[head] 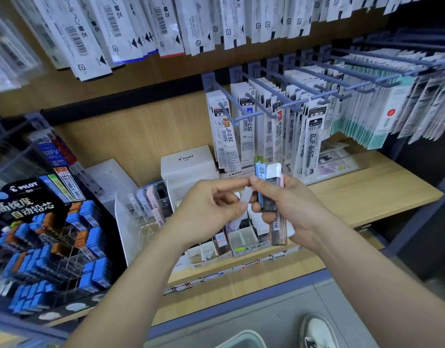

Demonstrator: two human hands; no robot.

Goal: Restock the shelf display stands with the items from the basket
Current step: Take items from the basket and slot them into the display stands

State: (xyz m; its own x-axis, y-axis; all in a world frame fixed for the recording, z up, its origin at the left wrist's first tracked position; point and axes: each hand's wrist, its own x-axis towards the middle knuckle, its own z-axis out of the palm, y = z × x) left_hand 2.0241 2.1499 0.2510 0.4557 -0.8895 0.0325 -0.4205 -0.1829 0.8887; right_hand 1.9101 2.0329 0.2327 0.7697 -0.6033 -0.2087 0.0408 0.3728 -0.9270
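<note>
My right hand (289,209) grips a fan of slim lead-refill cases (270,187): blue, black, white and pink ones, upright above the shelf. My left hand (211,204) pinches a small pale lilac case (247,195) between thumb and fingers, right beside that bundle. Below both hands stands a white cardboard display stand (241,238) with divided slots, some holding cases. A clear acrylic stand (143,209) to its left holds a few cases. A basket rim (244,340) shows at the bottom edge.
A black Pilot stand (48,237) full of blue and orange lead cases fills the left. A white Pilot box (186,167) sits behind the hands. Refill packs hang on blue pegs (291,96) above right. The wooden shelf (367,194) extends right. A white shoe (317,332) is below.
</note>
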